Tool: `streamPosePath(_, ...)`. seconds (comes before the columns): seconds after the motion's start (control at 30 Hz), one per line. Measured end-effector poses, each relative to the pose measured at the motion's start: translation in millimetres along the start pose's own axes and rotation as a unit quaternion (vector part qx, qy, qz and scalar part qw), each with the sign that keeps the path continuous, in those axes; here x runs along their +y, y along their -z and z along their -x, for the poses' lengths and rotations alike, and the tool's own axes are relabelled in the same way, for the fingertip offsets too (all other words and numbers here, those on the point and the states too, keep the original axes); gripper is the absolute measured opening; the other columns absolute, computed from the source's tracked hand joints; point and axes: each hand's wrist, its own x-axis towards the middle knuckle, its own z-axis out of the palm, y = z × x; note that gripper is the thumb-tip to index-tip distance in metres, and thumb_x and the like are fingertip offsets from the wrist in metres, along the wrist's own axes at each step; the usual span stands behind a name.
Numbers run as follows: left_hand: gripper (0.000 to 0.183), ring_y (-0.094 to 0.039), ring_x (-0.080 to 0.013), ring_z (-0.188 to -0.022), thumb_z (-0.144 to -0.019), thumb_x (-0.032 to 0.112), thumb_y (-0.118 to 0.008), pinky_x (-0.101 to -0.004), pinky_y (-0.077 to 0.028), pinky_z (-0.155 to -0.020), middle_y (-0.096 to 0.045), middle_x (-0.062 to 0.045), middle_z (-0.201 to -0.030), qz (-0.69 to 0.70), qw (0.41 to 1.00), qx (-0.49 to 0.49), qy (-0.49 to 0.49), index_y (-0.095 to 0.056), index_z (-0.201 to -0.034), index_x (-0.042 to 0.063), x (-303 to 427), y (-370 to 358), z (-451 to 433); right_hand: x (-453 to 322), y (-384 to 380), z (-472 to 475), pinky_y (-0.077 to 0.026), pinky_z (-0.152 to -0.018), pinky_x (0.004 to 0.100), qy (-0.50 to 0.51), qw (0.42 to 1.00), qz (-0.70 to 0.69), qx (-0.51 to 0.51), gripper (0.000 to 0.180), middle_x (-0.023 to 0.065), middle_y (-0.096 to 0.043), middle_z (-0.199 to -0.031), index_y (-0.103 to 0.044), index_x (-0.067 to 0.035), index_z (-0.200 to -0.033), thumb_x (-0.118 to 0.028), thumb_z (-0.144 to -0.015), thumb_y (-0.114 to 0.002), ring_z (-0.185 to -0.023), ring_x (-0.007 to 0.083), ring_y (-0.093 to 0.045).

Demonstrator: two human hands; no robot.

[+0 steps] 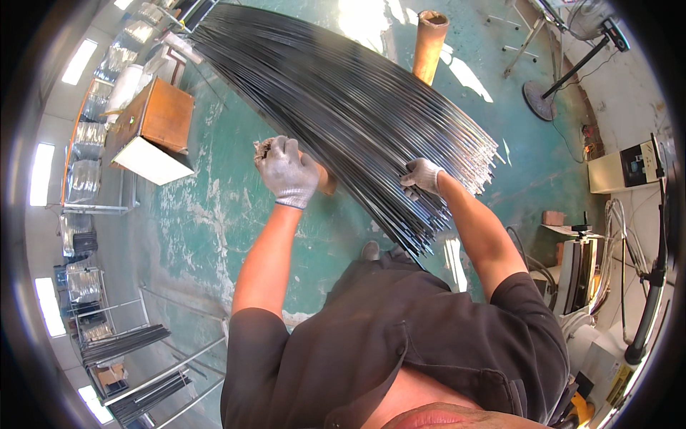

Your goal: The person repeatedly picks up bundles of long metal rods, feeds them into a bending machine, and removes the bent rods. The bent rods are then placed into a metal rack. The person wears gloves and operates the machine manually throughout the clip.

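A long, wide bundle of thin black rods or tubes (332, 96) runs from the upper left to just in front of my body, its near ends fanned out. My left hand (288, 167), in a grey-white work glove, is closed on a crumpled, greyish piece of material (262, 148) left of the bundle. Below that hand a brown cylinder (326, 179) shows in part. Gloved as well, my right hand (422, 176) lies over the rods near their ends, its fingers curled around some of them; how many is hidden.
A brown cardboard tube (430, 45) stands beyond the bundle. A wooden box (166, 115) is at the left, above metal racks (177, 370) holding black strips. A pedestal fan (541, 100) and machinery with hoses (579, 268) stand along the right wall.
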Motion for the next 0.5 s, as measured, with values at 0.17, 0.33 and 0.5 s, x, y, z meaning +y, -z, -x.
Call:
streamPosePath(0.17,0.023,-0.061,-0.0401,-0.116,-0.081,0.012,-0.071,-0.0538,-0.047,-0.102,-0.065,-0.016,-0.120,0.104,0.994,0.046,-0.004,-0.068,-0.103,0.005,28.6,24.8,21.3,18.5,-13.0,41.1,-0.054,-0.049,0.0342,-0.002,0.993,0.081,0.089,0.007,0.0102,-0.065,-0.077,-0.062,0.008,-0.100,0.001,-0.101,-0.064,-0.061,0.0186,-0.064)
streamPosePath(0.33,0.018,-0.064,-0.0369,-0.106,-0.084,0.007,-0.066,-0.0513,-0.052,-0.094,-0.065,-0.012,-0.098,0.362,0.930,-0.066,0.012,-0.067,-0.102,0.007,81.9,19.2,99.8,56.3,-31.3,120.5,-0.051,-0.050,0.0329,-0.003,0.976,0.136,0.171,0.016,0.0066,-0.065,-0.072,-0.065,0.005,-0.093,-0.010,-0.100,-0.070,-0.059,0.0153,-0.063)
streamPosePath(0.5,0.019,-0.065,-0.0220,-0.081,-0.097,0.023,-0.069,-0.0402,-0.055,-0.076,-0.064,-0.004,-0.086,0.622,0.470,-0.350,0.519,-0.068,-0.106,0.007,92.2,-72.4,157.4,138.2,-30.3,216.1,-0.055,-0.068,0.0450,0.011,0.877,0.405,0.259,0.038,0.0170,-0.070,-0.077,-0.071,-0.001,-0.094,-0.036,-0.091,-0.083,-0.067,0.0289,-0.067)
